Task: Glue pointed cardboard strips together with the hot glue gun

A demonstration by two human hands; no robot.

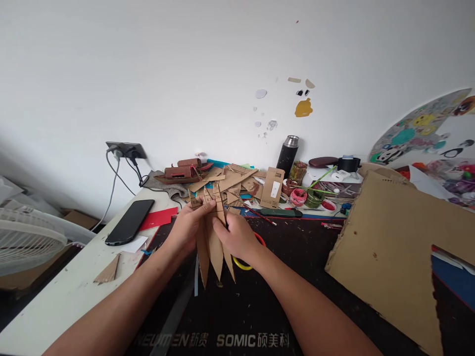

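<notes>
My left hand (187, 228) and my right hand (237, 237) are both closed round a bundle of several long pointed cardboard strips (214, 249). The strips stand fanned, flat ends up between my fingers, sharp tips pointing down toward the black mat (289, 277). The hands meet over the mat's far left part. Under my right wrist lies a yellow and red ring (245, 265), partly hidden.
A black phone (129, 221) and red paper (159, 217) lie on the white table (74, 287) at left. A large cardboard sheet (393, 247) covers the right. Cardboard scraps (237, 183), a model boat (181, 173), a flask (287, 154) and paint pots (306, 197) crowd the back. A fan (29, 237) stands far left.
</notes>
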